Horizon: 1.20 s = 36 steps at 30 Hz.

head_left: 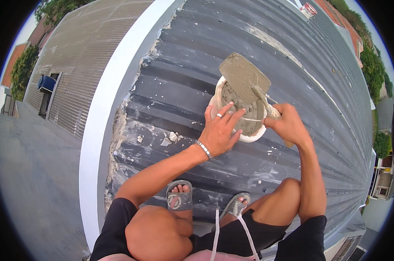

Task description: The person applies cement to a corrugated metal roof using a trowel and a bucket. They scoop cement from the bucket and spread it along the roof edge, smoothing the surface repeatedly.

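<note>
A white bucket (250,138) holding wet grey mortar (248,125) stands on the metal roof in front of me. My left hand (223,127), with a ring and a bracelet, lies over its near left rim, fingers spread and reaching over the mortar. Across the bucket's far side rests a trowel (244,75), its broad blade coated in mortar. My right hand (288,124) is closed around the trowel's handle at the bucket's right side. A thin white strand (252,119) runs over the mortar toward my right fingers; whether they pinch it is unclear.
Ribbed dark roof sheets (184,65) slope around me, with mortar crumbs (173,137) left of the bucket. A white-topped parapet (114,74) borders the left. My sandalled feet (179,195) are just below the bucket. A small container (308,10) sits at the far right.
</note>
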{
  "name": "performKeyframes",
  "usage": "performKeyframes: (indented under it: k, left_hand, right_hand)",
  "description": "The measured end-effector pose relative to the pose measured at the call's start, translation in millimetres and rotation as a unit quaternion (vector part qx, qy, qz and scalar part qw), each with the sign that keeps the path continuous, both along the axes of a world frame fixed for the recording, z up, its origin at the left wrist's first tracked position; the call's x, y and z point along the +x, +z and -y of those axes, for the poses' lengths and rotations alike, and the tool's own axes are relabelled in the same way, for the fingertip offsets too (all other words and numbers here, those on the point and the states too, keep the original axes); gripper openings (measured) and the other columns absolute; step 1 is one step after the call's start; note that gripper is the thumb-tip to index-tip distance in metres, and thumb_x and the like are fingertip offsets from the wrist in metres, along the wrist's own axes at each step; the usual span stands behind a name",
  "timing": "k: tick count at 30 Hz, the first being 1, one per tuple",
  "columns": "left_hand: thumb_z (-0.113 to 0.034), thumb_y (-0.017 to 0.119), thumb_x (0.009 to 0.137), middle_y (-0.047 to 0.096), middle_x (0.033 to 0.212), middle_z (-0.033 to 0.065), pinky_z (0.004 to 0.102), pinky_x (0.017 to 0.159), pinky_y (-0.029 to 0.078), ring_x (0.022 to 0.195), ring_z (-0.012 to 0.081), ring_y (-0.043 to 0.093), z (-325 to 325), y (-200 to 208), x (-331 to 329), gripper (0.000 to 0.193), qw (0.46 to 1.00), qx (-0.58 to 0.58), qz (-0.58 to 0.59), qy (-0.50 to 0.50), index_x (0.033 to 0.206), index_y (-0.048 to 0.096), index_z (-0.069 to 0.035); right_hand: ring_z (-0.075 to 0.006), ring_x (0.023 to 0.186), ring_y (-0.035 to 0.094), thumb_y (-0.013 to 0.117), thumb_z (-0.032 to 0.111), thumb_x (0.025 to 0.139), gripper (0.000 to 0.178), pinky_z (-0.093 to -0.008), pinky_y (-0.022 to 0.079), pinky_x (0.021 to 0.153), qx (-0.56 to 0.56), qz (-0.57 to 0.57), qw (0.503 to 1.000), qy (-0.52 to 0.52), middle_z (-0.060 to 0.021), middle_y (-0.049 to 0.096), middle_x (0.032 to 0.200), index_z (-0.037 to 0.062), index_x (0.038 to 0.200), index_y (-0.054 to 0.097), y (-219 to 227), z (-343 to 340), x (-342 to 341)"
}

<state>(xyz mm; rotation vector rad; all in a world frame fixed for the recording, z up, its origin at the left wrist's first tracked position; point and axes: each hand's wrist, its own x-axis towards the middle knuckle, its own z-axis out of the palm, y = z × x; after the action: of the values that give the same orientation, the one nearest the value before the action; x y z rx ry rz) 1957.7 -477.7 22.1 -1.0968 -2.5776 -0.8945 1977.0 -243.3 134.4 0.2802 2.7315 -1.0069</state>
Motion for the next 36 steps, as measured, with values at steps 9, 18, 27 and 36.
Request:
performKeyframes:
  k: [9,18,27,36]
  left_hand:
    - [-0.039,0.082,0.086,0.064,0.119,0.0071,0.0623,0.116,0.020,0.138,0.0299,0.045,17,-29,-3,0.032,0.998,0.026,0.060,-0.009,0.103,0.072,-0.014]
    - [-0.024,0.084,0.079,0.030,0.159,0.0332,0.0566,0.122,0.030,0.153,0.0464,0.026,28,-51,1,0.106,0.903,0.256,0.266,0.221,0.160,0.018,-0.006]
    - [-0.016,0.084,0.081,0.043,0.153,0.0247,0.0426,0.117,0.043,0.142,0.0354,0.049,6,-61,-5,0.105,0.854,0.327,0.387,0.120,0.161,0.017,0.000]
    - [-0.018,0.085,0.082,0.036,0.156,0.0235,0.0452,0.119,0.041,0.145,0.0342,0.042,-2,-57,-7,0.104,0.869,0.323,0.367,0.076,0.161,0.020,-0.001]
  right_hand:
    - [-0.0189,0.069,0.067,0.077,0.022,0.088,0.029,-0.0348,0.057,0.052,-0.067,0.027,0.991,-0.113,-0.0104,0.066,0.080,-0.0047,0.091,0.066,-27,-39,11]
    - [-0.0130,0.051,0.057,0.075,0.026,0.093,0.030,-0.0319,0.045,0.043,-0.013,0.101,0.994,-0.049,-0.0046,0.060,0.068,-0.0027,0.096,0.066,-38,-25,-6]
    - [-0.0121,0.053,0.057,0.068,0.030,0.100,0.030,-0.0312,0.044,0.045,0.048,0.150,0.987,-0.012,-0.0030,0.058,0.066,0.0011,0.092,0.064,-16,-33,1]
    - [-0.0219,0.063,0.059,0.073,0.025,0.092,0.034,-0.0444,0.049,0.066,0.140,0.049,0.988,0.036,-0.0130,0.060,0.072,-0.0070,0.103,0.069,-48,-52,5]
